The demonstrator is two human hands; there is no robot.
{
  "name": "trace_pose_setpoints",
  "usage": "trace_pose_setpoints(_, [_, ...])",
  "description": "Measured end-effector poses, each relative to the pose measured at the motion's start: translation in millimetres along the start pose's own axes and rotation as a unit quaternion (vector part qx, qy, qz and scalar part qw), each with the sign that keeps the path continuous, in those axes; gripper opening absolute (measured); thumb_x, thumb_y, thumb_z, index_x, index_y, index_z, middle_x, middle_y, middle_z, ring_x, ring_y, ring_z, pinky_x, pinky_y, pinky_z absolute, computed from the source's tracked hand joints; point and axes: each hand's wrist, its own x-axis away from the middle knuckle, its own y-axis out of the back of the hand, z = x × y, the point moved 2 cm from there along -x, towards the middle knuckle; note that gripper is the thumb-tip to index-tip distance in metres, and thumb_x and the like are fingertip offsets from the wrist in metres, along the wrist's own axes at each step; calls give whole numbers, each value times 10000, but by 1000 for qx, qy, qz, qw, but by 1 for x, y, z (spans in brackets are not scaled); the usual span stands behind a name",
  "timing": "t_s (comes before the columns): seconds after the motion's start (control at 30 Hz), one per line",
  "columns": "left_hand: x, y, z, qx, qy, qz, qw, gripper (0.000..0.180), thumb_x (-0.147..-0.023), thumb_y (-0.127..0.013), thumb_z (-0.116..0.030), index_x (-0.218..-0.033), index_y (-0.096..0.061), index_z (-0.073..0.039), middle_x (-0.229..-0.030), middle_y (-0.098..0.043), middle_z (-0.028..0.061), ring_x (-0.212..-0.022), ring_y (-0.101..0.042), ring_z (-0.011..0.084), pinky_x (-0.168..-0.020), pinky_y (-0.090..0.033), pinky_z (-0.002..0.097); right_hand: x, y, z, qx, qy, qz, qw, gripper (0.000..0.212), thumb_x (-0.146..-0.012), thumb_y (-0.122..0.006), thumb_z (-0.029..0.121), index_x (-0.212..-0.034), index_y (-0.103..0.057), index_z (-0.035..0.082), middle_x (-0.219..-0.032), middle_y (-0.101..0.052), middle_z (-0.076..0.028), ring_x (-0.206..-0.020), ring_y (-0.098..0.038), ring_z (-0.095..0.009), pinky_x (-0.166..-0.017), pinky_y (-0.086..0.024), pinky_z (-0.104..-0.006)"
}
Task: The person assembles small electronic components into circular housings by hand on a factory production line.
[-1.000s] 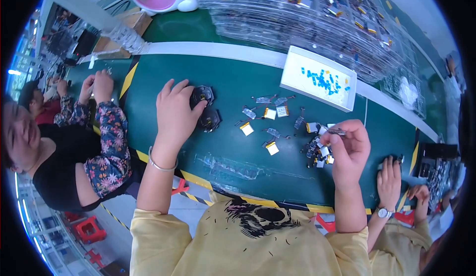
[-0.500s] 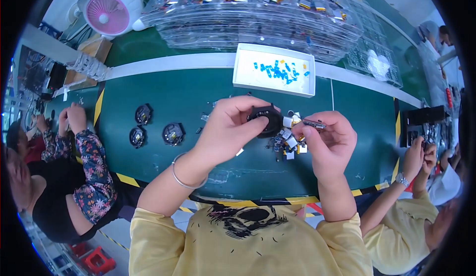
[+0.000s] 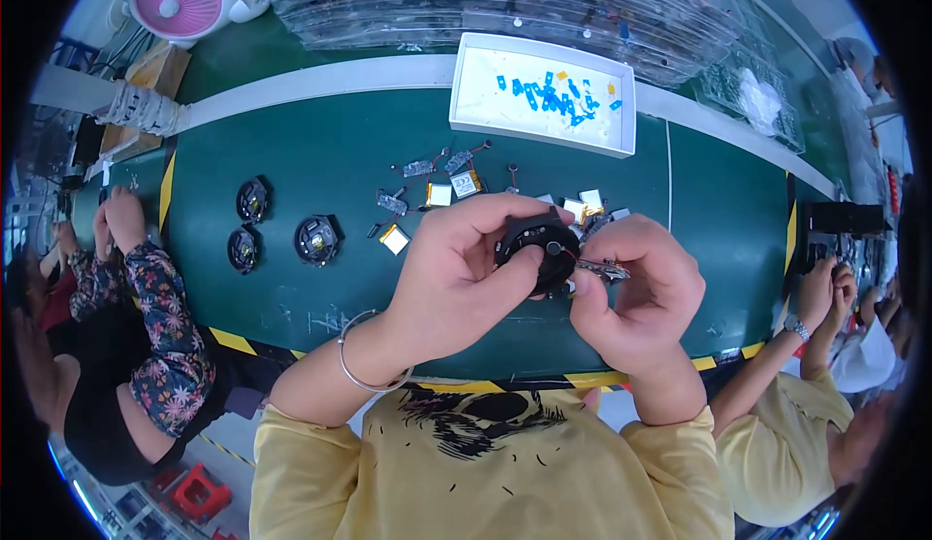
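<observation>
Both hands meet above the green table [image 3: 320,152]: left hand [image 3: 464,273] grips a round black casing [image 3: 535,252], right hand [image 3: 636,293] pinches a small circuit strip [image 3: 601,268] against it.

Round black housing [image 3: 537,252]: disc-shaped, open face tilted up toward the camera, ring of pale marks around its rim, a small red spot near the centre. Held above the table. Small circuit board [image 3: 602,269]: thin, grey-silver, lying roughly level, touching the housing's right edge.
</observation>
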Motion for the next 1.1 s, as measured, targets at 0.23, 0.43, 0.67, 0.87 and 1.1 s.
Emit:
trace_pose_setpoints(0.23, [3, 0, -6, -45, -1, 17, 999, 287, -798, -447, 132, -1064, -535, 71, -1065, -604, 133, -966, -589, 152, -834, -489, 275, -2, -3, 5, 63, 30, -24, 997, 142, -642, -662, 5, -706, -538, 28, -611, -542, -45, -507, -502, -150, -472, -398, -244])
trace_pose_setpoints(0.43, [7, -3, -10, -53, -18, 7, 998, 277, -806, -459, 117, -1065, -543, 65, -1060, -608, 134, -951, -592, 145, -824, -489, 271, 0, -3, 8, 83, 52, 4, 995, 122, -665, -632, -21, -733, -531, -15, -678, -544, -58, -581, -480, -130, -521, -363, -226])
trace_pose_setpoints(0.67, [4, -1, -10, -85, -27, -3, 996, 160, -839, -521, 68, -996, -535, 42, -972, -617, 85, -854, -593, 97, -733, -499, 226, 1, -6, 8, 80, 41, 29, 996, 116, -670, -638, -21, -727, -539, -4, -683, -557, -58, -572, -492, -123, -520, -383, -229])
trace_pose_setpoints(0.87, [-9, 9, -2, -50, -13, -30, 998, 113, -858, -514, 31, -966, -547, 32, -929, -628, 76, -820, -589, 88, -691, -489, 226, -3, -13, -6, -103, -133, 4, 986, 110, -767, -605, -27, -832, -523, 4, -697, -551, -41, -579, -528, -87, -510, -409, -194])
trace_pose_setpoints(1.1, [-6, 9, -5, 64, 106, -45, 991, 155, -834, -534, 17, -976, -595, 37, -907, -641, 72, -802, -607, 99, -707, -497, 223, -3, -6, -16, -323, -291, 37, 900, 146, -809, -595, -32, -936, -533, 2, -758, -555, -14, -660, -573, -60, -497, -457, -172])
